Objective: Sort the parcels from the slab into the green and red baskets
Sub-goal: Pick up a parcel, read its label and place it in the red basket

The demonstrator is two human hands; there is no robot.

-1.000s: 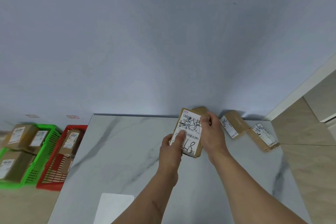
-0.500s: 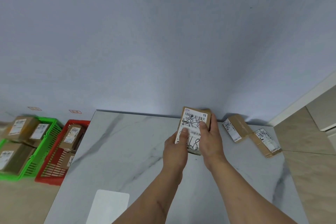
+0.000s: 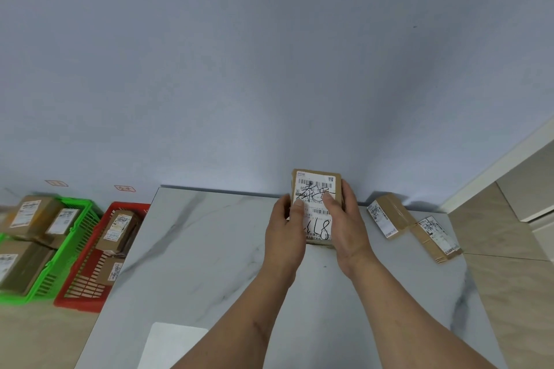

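One parcel (image 3: 316,207) is held above the slab (image 3: 209,249), label up, gripped from both sides: the left hand (image 3: 286,232) is curled round its left edge with the thumb laid on the label, and the right hand (image 3: 347,228) is curled round its right edge, thumb likewise on the label. A handwritten mark and barcodes are seen on the label between the thumbs.

Two further parcels are counted on the slab to the right of the right hand: a near parcel (image 3: 386,216) just beside that hand and a far parcel (image 3: 436,238) touching it on its outer side.

Two baskets are counted well to the left of the left hand: a red basket (image 3: 90,287), the nearer, in which two parcels can be made out, and a green basket (image 3: 64,252) beyond it, in which four can be made out.

One white sheet (image 3: 171,344) is noted on the slab below the left forearm.

Against the earlier frames, the held parcel is turned more squarely upright, and both thumbs are set higher on its label. The two parcels on the slab are unchanged in arrangement.
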